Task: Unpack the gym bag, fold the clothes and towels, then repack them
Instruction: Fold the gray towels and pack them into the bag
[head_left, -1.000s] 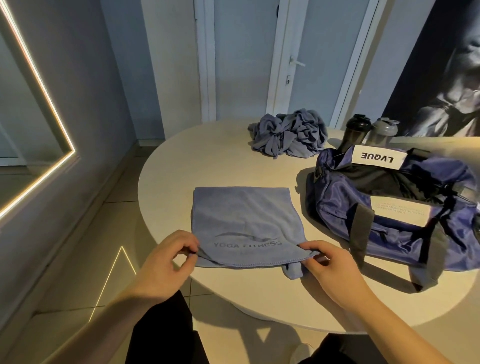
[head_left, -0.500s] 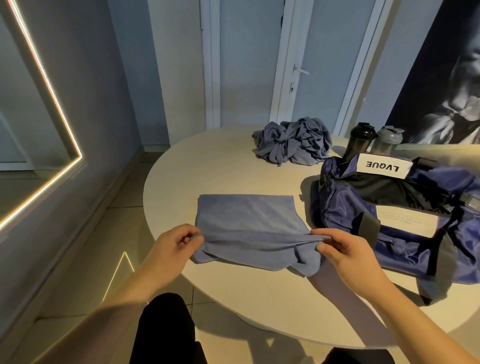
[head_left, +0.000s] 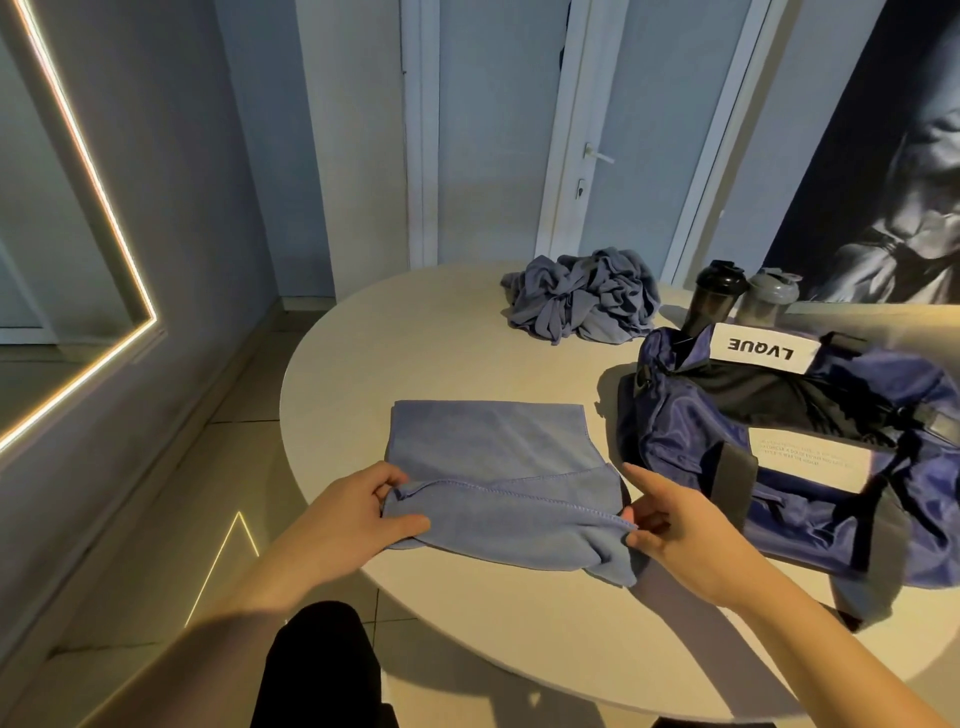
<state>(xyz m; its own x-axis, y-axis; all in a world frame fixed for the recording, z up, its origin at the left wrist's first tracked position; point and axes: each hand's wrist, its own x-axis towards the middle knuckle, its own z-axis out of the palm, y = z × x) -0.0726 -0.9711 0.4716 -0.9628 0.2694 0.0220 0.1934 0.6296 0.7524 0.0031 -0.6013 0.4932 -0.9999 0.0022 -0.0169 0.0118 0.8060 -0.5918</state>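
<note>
Towel (head_left: 488, 447) on the near side of the table (head_left: 415, 338), just left of the gym bag (head_left: 691, 447), its long axis running left to right across the person. Left hand (head_left: 353, 519) pinches the left end of the stitched near hem, right hand (head_left: 680, 530) pinches the right end, forefinger sticking out. Looks like the folding step: the hem is raised and points toward the far edge. The next move calls for carrying both corners over evenly and landing them square. Crumpled clothes (head_left: 582, 306) wait beyond.

A blue towel (head_left: 488, 457) lies half-folded beside the open navy gym bag (head_left: 691, 441), crumpled clothes (head_left: 582, 306) heaped behind.
</note>
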